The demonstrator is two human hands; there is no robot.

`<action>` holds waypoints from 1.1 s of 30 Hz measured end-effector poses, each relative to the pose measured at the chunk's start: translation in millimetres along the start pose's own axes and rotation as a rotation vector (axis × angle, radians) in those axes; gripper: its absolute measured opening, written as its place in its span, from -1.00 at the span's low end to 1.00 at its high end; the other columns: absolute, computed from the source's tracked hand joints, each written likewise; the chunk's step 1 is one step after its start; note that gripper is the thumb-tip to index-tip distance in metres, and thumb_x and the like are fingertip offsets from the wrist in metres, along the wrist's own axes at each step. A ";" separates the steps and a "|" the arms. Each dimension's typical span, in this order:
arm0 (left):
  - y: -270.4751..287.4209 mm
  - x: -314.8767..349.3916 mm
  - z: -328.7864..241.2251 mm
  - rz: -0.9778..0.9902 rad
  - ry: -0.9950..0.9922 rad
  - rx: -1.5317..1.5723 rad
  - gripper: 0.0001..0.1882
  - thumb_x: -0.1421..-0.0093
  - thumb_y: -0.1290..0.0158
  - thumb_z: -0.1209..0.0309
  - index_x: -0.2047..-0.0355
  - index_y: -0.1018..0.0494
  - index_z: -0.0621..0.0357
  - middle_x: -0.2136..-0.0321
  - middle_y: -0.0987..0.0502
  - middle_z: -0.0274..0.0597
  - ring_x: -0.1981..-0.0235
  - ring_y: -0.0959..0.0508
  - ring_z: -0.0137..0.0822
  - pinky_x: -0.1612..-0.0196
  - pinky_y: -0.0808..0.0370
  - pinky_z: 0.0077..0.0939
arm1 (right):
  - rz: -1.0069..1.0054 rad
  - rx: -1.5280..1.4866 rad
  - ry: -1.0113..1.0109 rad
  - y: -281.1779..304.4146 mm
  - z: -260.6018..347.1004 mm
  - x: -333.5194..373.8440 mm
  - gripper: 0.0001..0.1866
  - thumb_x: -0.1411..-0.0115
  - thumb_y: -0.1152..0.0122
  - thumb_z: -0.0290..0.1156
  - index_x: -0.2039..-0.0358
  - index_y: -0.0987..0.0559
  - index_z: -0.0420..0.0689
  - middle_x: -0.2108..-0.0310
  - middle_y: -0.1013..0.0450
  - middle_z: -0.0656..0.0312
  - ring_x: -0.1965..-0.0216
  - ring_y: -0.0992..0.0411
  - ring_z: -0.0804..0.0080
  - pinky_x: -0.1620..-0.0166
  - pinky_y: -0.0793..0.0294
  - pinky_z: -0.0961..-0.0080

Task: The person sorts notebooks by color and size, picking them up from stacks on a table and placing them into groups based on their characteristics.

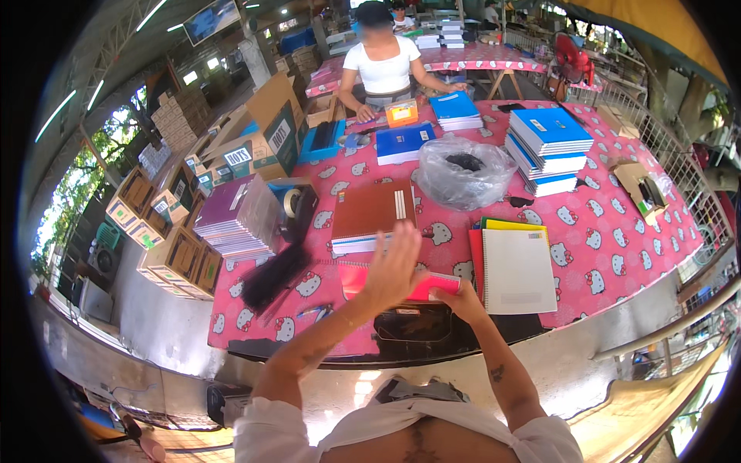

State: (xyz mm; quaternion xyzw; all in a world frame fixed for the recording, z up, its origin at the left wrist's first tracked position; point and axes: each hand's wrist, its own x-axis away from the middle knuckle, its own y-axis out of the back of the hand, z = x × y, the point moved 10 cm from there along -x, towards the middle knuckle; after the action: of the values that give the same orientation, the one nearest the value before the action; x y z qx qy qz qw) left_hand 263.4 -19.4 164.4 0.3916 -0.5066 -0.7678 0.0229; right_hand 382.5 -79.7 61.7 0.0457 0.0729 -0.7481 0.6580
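My left hand is raised over a red notebook, fingers stretched out and slightly blurred. At the notebook's right end, my right hand grips its edge with the thumb on top. The notebook is seen at a low angle, partly hidden behind the left hand and forearm. Just beyond it lies a stack of brown spiral notebooks. To the right, a white spiral notebook rests on red and yellow ones. A bundle of thin black strips lies left of my left forearm.
Purple notebooks are stacked at the left, beside a tape roll. Farther back are a clear plastic bag, a tall stack of blue notebooks and cardboard boxes. A person stands across the pink table.
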 end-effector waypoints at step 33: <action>-55.7 164.3 14.8 0.084 1.007 1.509 -0.28 -0.48 0.27 -0.08 -0.38 -0.14 0.27 -0.34 -0.25 0.00 -0.35 -0.22 -0.17 -0.42 -0.05 -0.19 | -0.128 0.127 0.215 -58.6 8.6 94.8 -0.57 -0.02 -0.58 -0.32 0.21 -0.49 -0.11 0.18 -0.51 0.15 0.11 -0.49 0.26 0.04 -0.47 0.27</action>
State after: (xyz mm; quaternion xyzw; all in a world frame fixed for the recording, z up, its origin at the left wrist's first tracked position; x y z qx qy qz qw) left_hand 160.6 -52.0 27.7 0.5731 -0.8189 0.0315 0.0070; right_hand 312.4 -166.7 57.4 0.1626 0.0984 -0.7822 0.5933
